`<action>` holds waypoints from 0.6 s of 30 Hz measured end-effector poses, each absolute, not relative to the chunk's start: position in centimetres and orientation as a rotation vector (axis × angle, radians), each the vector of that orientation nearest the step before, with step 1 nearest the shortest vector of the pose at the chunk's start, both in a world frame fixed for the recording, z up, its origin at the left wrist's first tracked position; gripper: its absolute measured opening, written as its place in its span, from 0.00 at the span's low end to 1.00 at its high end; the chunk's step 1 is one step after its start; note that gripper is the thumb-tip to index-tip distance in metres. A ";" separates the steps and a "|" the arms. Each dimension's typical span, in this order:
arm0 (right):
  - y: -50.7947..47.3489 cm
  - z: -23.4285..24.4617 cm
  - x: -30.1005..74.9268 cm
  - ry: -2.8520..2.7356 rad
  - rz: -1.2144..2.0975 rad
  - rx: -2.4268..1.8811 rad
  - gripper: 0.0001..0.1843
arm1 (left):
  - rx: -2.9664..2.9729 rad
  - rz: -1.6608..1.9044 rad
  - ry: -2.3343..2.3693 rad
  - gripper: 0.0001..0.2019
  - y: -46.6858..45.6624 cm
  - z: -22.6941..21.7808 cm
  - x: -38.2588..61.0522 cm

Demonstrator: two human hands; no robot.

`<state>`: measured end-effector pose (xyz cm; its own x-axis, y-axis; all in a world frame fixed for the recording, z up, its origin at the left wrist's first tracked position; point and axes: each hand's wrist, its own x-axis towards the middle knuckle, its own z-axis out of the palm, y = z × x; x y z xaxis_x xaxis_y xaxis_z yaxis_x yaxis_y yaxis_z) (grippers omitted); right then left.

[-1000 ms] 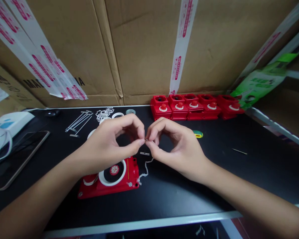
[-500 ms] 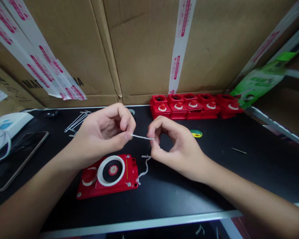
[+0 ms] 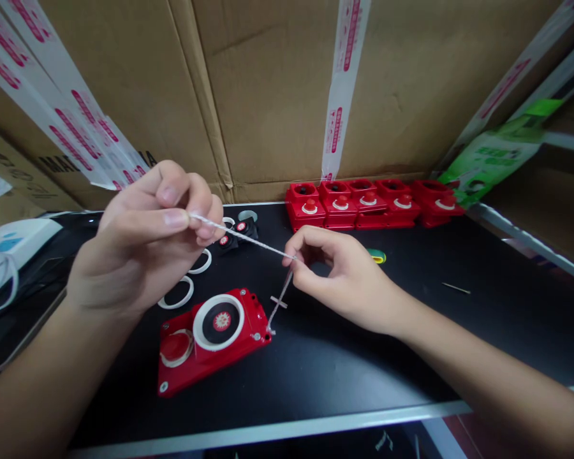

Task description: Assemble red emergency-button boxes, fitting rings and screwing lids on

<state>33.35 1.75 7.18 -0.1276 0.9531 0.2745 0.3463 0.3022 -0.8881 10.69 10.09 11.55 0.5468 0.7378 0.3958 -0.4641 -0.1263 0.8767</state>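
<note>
My left hand (image 3: 143,245) is raised at the left and pinches one end of a thin white cord (image 3: 242,236) between thumb and fingers. The cord runs taut to my right hand (image 3: 337,274), which pinches it near the middle of the table. From there it drops to the corner of a red flat device (image 3: 210,338) with a white ring and black disc, lying on the black table (image 3: 363,357). A small metal pin (image 3: 278,299) lies beside the cord.
A row of several red button units (image 3: 370,203) stands against the cardboard wall. White rings (image 3: 176,293) and small black discs (image 3: 234,234) lie behind the device. A green-yellow piece (image 3: 377,256), a thin pin (image 3: 456,288) and a white box (image 3: 14,233) are also there.
My left hand has pulled up and to the left, drawing the cord out long and taut. The red device has turned slightly, and the cord to it is now straight.
</note>
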 end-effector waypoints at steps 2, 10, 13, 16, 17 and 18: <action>1.8 7.1 33.4 -1.627 0.895 -1.193 0.06 | 1.331 1.053 0.256 0.20 10.1 11.6 10.7; 1.8 6.7 33.4 -1.531 0.959 -1.181 0.06 | 1.381 0.967 0.279 0.18 9.8 11.0 10.4; 1.7 6.9 33.4 -1.620 0.844 -1.210 0.06 | 1.469 0.928 0.297 0.18 9.9 10.7 10.5; 1.5 7.1 33.5 -1.849 0.687 -1.215 0.07 | 1.509 0.906 0.270 0.17 10.0 10.5 10.6; 1.5 7.1 33.6 -1.952 0.665 -1.217 0.08 | 1.518 0.899 0.260 0.17 10.0 10.4 10.6; 1.5 7.0 33.7 -2.066 0.671 -1.216 0.08 | 1.529 0.893 0.250 0.17 10.0 10.3 10.6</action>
<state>33.70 1.45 7.01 -0.3670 0.8911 0.2670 0.5640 0.4414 -0.6980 10.59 10.03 10.33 0.6732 0.6329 0.3825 -0.3419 -0.1923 0.9199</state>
